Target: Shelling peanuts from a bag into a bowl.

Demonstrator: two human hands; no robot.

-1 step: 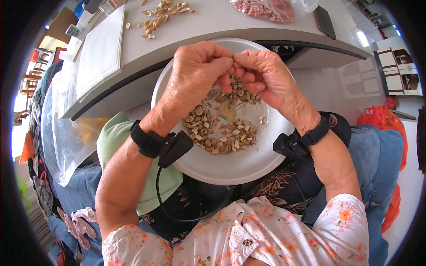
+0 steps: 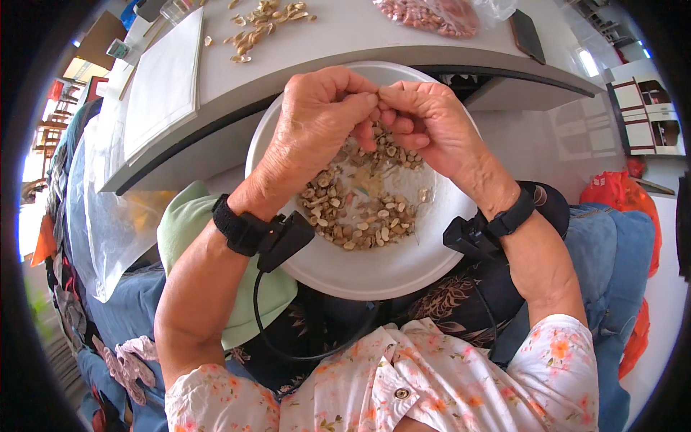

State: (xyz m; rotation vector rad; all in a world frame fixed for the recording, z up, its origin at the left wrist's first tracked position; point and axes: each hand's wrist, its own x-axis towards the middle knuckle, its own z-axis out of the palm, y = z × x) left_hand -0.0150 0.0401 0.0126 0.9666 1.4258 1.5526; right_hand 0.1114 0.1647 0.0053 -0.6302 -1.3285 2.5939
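Observation:
Over the far part of a white basin [image 2: 371,284], my left hand [image 2: 324,108] and my right hand [image 2: 432,119] meet fingertip to fingertip. Both are closed in a pinch, and whatever lies between the fingers is hidden or too small to name. Below them, the basin holds many broken, brownish shell pieces [image 2: 353,223] that look like peanut shells. The basin rests at my lap against the table edge.
On the white table [image 2: 338,32] lie tan unshelled-looking peanuts [image 2: 263,25], a clear bag of reddish peanuts [image 2: 432,16], a dark phone [image 2: 527,36] and white sheets [image 2: 165,79]. A green cloth [image 2: 191,223] hangs left of the basin; a red bag [image 2: 612,189] is at right.

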